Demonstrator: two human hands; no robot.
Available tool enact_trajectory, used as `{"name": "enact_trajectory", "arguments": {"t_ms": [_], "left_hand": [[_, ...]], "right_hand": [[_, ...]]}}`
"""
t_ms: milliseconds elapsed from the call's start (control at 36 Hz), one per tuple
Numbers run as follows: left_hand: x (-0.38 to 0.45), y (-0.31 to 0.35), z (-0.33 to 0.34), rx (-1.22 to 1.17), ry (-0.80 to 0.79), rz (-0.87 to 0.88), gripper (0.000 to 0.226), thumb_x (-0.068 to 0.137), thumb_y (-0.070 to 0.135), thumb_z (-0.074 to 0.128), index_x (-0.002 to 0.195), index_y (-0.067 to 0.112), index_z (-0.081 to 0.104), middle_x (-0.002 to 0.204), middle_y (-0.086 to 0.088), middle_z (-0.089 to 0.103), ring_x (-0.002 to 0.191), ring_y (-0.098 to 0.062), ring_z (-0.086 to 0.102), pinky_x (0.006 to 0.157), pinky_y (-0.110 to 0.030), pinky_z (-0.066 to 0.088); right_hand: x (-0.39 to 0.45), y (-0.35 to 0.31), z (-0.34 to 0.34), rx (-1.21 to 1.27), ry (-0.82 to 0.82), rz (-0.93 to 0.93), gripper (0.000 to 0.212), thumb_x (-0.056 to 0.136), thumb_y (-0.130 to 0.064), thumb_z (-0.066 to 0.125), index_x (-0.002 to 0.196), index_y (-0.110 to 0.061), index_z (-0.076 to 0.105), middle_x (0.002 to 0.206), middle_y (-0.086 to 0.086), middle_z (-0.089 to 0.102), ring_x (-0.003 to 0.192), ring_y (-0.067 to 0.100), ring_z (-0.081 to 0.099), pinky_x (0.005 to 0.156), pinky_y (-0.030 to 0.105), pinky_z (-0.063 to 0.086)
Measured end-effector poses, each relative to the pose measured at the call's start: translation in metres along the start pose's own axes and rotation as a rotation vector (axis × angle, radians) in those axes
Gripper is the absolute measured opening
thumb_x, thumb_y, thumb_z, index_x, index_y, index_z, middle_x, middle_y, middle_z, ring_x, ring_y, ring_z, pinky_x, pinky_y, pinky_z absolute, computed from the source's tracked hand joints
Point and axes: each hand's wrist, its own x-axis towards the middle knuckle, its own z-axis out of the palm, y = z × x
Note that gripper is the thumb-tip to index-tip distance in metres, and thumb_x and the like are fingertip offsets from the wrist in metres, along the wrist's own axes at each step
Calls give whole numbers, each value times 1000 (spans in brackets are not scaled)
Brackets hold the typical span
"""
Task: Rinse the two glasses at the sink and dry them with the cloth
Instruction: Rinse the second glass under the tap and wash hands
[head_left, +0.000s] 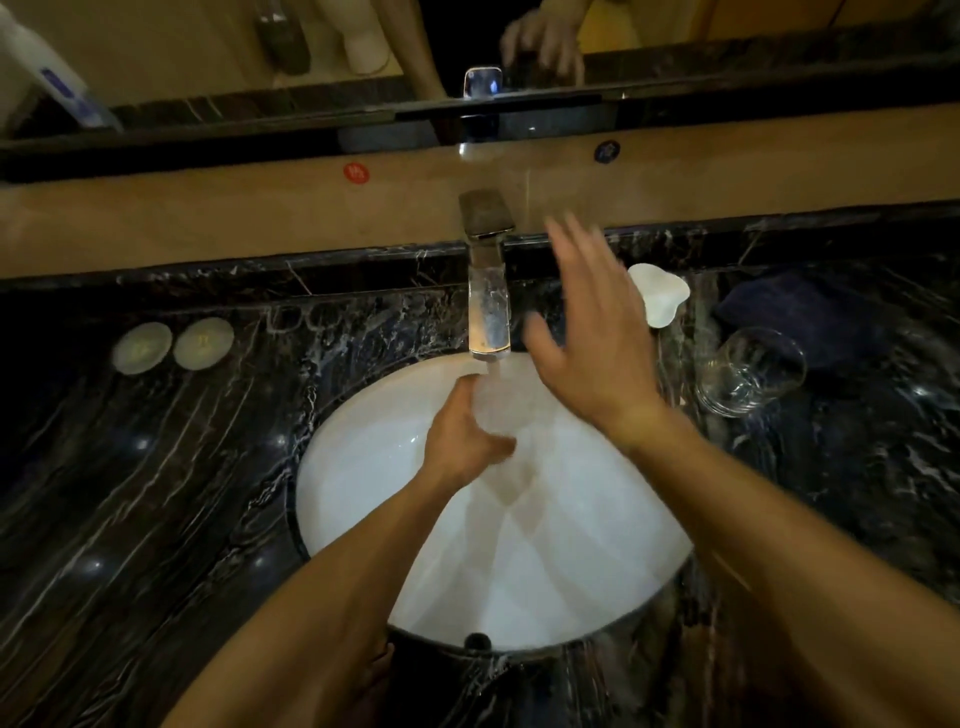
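Left hand (462, 436) grips a clear glass tumbler (491, 410) under the chrome faucet (488, 312); right hand (587, 332), fingers spread, is empty beside the faucet. Second clear tumbler (750, 371) waits right. Wet glass could slip.

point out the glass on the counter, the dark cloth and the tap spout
glass on the counter (750, 371): head view, clear side wall
dark cloth (795, 312): head view, middle of the folds
tap spout (488, 312): head view, front face
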Motion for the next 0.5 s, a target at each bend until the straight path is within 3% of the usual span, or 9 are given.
{"name": "enact_trajectory", "arguments": {"t_ms": [83, 139, 250, 389, 500], "left_hand": [[0, -3, -5, -27, 15, -14, 83, 55, 33, 89, 114, 45, 32, 104, 21, 50, 96, -10, 51, 71, -20, 45], [-1, -4, -8, 13, 6, 7, 89, 55, 33, 89, 124, 40, 34, 109, 18, 48, 100, -12, 49, 80, -29, 47], [-4, -7, -15, -14, 8, 25, 93, 56, 34, 89, 131, 34, 35, 116, 14, 49, 109, -18, 52, 91, -39, 50], [-7, -2, -18, -47, 8, 41, 89, 58, 29, 88, 131, 34, 35, 118, 10, 48, 108, -20, 51, 90, -39, 50], [-11, 1, -21, -70, 4, 74, 85, 56, 31, 86, 123, 40, 35, 118, 9, 52, 106, -18, 52, 81, -32, 49]], "right_hand": [[51, -28, -3, -143, -57, -168, 73, 90, -28, 49, 156, -22, 18, 164, 0, 16, 152, 22, 5, 122, 49, 6], [66, -31, -1, -260, -167, -215, 65, 92, -28, 48, 153, -23, 27, 163, -1, 22, 152, 21, 3, 121, 50, 1], [56, -21, 8, -297, -260, -221, 56, 95, -25, 49, 149, -24, 36, 158, -3, 34, 151, 18, 14, 122, 51, 3], [33, -12, 22, -316, -289, -202, 64, 95, -23, 47, 154, -22, 23, 163, -2, 19, 151, 17, 10, 122, 48, 4], [21, -6, 22, -172, -220, -158, 65, 93, -27, 46, 154, -24, 24, 163, -2, 22, 151, 20, 11, 121, 48, 7]]}}
